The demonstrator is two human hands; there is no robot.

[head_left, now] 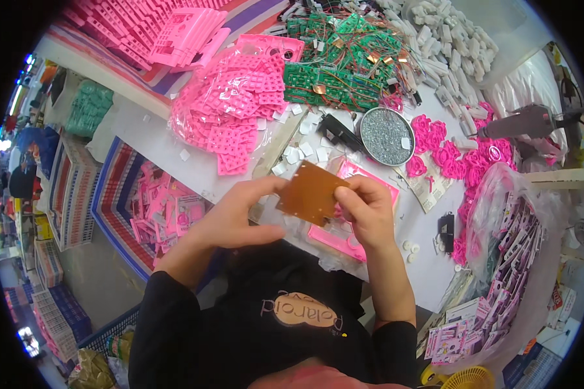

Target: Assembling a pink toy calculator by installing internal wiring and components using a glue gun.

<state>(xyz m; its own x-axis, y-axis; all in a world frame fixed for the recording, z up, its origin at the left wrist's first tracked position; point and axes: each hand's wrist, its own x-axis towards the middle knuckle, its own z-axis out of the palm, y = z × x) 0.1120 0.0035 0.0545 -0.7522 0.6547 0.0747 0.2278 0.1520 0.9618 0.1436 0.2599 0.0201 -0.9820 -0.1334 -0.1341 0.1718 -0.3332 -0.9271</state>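
A thin, brown, squarish board (310,192) with small holes near its edges, like a circuit board's bare side, is held up over the table. My right hand (372,214) pinches its right edge between thumb and fingers. Beside its left edge is my left hand (240,211), thumb and fingers spread apart. Its fingertips reach the board's edge; whether they touch cannot be told. Below the board lies a pink plastic casing (336,242), partly hidden by the board and my right hand.
Beyond my hands lie a bag of pink keypads (230,97), wired green circuit boards (334,65) and a round dish of screws (387,136). A black tool (341,133) lies beside the dish. Magenta parts (444,155) and a power screwdriver (518,121) are right. A blue-rimmed bin (104,214) stands left.
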